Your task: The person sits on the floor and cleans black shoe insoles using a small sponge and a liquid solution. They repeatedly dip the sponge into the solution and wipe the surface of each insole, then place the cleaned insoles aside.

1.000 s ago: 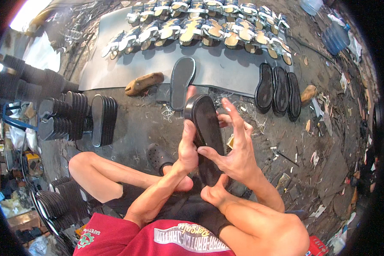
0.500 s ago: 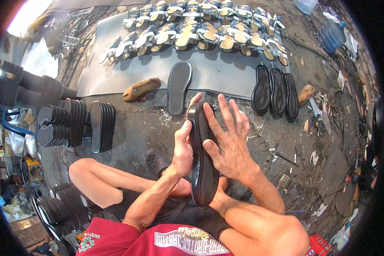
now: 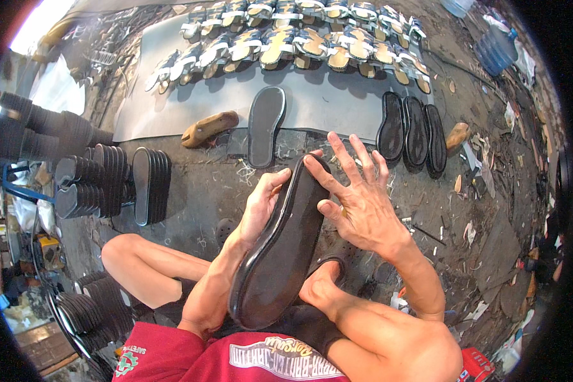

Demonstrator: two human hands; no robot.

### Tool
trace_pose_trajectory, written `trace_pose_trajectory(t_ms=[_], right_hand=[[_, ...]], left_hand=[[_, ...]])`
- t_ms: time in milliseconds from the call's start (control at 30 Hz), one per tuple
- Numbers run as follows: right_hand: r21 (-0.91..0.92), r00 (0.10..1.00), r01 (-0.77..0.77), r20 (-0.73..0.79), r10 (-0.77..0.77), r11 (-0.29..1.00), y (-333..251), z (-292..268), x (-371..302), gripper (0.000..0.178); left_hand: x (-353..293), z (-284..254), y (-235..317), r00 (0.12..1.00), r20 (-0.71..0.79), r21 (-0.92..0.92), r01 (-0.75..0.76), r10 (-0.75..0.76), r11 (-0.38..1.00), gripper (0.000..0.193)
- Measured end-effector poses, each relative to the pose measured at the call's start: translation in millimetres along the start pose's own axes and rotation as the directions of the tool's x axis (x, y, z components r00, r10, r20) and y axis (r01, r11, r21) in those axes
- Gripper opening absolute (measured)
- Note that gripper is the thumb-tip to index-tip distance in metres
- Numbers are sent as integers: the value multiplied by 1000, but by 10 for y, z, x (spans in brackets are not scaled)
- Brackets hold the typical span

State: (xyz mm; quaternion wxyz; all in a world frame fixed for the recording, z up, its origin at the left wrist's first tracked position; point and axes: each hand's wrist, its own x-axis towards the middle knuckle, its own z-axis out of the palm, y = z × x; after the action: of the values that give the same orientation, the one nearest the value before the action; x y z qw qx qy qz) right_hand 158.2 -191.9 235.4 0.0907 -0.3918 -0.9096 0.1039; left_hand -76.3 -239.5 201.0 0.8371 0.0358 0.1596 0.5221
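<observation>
A black shoe sole slants over my lap, its wide face turned up and its narrower end pointing away from me. My left hand grips it along the left edge near the far end, thumb on the rim; its fingers pass behind, mostly hidden. My right hand spreads its fingers at the right side of the sole. Its index fingertip touches the far end, and the thumb tip lies by the right edge. Beyond the hands, another black sole lies flat beside a brown wooden shoe last.
Three black soles and another last lie at the right. Stacks of soles stand at the left. Rows of sandals sit on a grey sheet at the back. Scraps litter the ground at right.
The sole has turned so that its wide face shows more, and its near end has swung left toward me. My right hand has shifted right, fingers spread wider; my left hand has moved slightly left.
</observation>
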Motion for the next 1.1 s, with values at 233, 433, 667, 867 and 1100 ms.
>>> trace_pose_trajectory(t_ms=[233,433,667,867,1100], right_hand=[[-37,998,52,28,-51,998,46,-1,-19,63],[-70,996,83,37,-81,994,-20,14,-69,65],[-46,993,120,29,-118,992,-190,-35,-127,68],[-7,987,155,31,-155,988,-341,-45,-153,71],[355,984,98,-172,-38,930,-306,-30,-305,72]], left_hand=[[70,0,28,988,-123,90,107,-95,990,50],[100,-186,19,987,-59,0,149,-149,989,50],[152,60,33,985,-143,92,112,-98,989,56],[246,-17,-1,996,-91,161,8,6,987,56],[424,-145,165,959,-81,219,-247,270,944,61]])
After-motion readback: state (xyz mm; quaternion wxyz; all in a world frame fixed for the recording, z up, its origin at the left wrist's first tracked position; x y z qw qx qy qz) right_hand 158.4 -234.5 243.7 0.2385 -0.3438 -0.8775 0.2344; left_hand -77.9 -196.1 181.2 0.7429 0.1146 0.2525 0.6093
